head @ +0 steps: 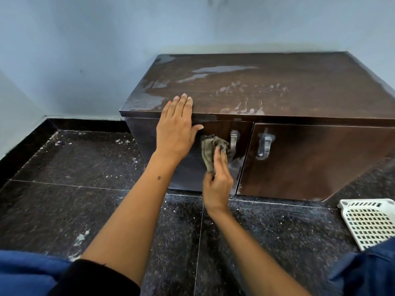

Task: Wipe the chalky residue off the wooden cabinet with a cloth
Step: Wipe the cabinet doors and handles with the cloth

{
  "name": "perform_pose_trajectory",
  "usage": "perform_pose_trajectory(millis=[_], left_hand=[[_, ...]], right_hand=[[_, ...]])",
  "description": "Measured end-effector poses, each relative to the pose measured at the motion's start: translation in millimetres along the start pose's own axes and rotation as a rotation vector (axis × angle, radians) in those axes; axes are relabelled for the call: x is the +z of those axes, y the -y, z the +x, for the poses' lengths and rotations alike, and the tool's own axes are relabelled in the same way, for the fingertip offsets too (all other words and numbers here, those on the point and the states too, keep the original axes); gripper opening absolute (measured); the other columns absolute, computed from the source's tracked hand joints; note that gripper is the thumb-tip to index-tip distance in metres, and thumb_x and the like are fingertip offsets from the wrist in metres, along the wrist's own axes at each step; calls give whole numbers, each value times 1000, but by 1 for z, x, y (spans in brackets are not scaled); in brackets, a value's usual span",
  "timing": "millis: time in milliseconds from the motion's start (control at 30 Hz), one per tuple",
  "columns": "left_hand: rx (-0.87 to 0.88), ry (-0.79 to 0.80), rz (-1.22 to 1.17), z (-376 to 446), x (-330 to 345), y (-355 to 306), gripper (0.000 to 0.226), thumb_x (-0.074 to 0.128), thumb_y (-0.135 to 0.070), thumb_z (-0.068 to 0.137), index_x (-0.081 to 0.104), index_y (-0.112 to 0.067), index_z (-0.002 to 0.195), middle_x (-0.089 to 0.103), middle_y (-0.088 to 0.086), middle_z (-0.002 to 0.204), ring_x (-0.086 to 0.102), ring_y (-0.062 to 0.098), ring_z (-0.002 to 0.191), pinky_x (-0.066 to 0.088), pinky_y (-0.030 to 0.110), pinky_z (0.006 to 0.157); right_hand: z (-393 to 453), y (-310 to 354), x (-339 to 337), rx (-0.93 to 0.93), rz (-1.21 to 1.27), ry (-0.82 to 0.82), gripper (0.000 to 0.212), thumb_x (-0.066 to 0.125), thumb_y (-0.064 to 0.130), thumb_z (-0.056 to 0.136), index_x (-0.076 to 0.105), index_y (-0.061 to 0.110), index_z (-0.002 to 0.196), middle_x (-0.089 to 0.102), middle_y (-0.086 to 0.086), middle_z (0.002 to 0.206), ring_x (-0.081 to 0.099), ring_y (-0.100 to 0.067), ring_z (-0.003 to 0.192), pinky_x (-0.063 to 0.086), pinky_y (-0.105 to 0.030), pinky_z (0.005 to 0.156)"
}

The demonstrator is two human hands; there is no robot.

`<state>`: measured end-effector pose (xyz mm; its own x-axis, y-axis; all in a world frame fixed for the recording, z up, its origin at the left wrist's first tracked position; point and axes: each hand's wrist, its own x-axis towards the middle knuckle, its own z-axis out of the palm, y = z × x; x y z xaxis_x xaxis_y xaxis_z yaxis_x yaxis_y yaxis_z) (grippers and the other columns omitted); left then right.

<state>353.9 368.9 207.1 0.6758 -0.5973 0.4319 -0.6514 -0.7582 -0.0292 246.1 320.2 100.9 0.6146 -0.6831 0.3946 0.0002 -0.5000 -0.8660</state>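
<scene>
On the left door point(188, 165), your right hand point(218, 184) grips the cloth point(210, 150), left hand point(176, 127) flat and open on the cabinet top point(277, 86), which is still chalky.

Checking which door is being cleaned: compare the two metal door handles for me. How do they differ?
The left handle is partly covered by the cloth that the right hand presses beside it; the right handle is fully exposed and untouched. The right handle has a chalky white smear around its top; the left handle shows less. Both are silver, hang vertically and sit near the gap between the doors.
</scene>
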Motion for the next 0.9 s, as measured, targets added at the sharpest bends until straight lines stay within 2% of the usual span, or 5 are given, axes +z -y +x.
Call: perform_pose_trajectory(millis=[133,333,500,733,900], left_hand=[[0,0,3,0,0,0,68,44,-45,95,22,-6,147,22,10,155,16,24,144,6,33,118],[-1,5,-16,0,-1,0,65,48,-36,95,23,-5,146,22,11,155,16,25,144,6,33,117],[-2,9,1,0,-1,0,69,46,-45,94,23,-6,147,23,10,155,17,24,144,7,33,118],[-16,5,0,0,-2,-3,69,46,-44,94,21,-6,147,21,11,155,15,24,144,5,34,118],[-10,1,6,-1,-2,-2,69,46,-44,94,22,-6,146,21,10,155,16,24,144,5,33,117]], right_hand=[[3,9,-7,20,56,-65,59,47,-15,84,41,8,138,42,-12,143,32,-17,138,29,-28,113],[50,26,-36,-566,-362,-297,26,47,1,95,68,0,110,65,-15,115,59,-28,111,47,-39,96],[44,-4,-53,-451,-647,-286,31,50,-4,82,71,4,103,67,-18,105,64,-34,97,53,-42,81],[35,11,-36,-79,-360,-233,46,52,-14,83,57,1,126,52,-23,121,50,-36,113,46,-45,96],[41,11,-35,-227,-385,-223,47,55,-18,77,62,0,120,56,-24,118,54,-37,108,45,-41,96]])
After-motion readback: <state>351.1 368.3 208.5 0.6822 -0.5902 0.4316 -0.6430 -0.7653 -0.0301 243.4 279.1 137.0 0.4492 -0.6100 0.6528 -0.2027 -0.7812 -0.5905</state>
